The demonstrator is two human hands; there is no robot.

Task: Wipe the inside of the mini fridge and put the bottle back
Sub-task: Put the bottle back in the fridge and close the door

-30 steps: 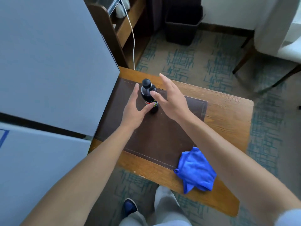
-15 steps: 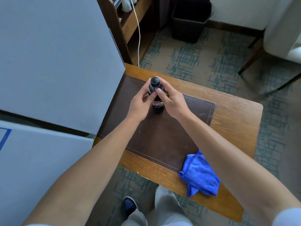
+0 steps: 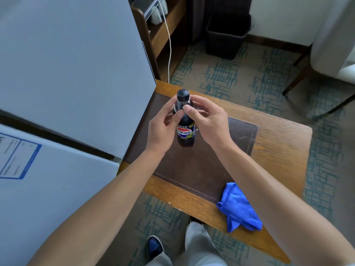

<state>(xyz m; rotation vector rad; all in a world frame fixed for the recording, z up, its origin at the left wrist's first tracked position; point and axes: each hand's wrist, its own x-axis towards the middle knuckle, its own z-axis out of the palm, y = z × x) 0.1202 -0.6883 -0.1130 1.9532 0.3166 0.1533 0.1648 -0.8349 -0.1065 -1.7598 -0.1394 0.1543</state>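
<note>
A dark cola bottle point(image 3: 185, 135) with a black cap and a blue-and-red label is upright over the brown mat point(image 3: 194, 164) on the wooden table point(image 3: 282, 143). My left hand point(image 3: 163, 129) grips its upper part from the left and my right hand point(image 3: 208, 120) from the right, thumbs near the neck. The bottle's base looks lifted just off the mat. The grey mini fridge point(image 3: 73, 73) fills the left side, its two doors shut. A blue cloth point(image 3: 238, 208) lies crumpled at the table's near right edge.
A black waste bin point(image 3: 224, 35) stands on the carpet beyond the table. A wooden shelf unit point(image 3: 165, 29) with a white cable stands beside the fridge. A chair point(image 3: 326, 45) is at the far right. My leg and shoe point(image 3: 155, 246) show below the table edge.
Both hands have closed around the bottle from either side and raised it toward me, so more of its label shows. The cloth has not moved.
</note>
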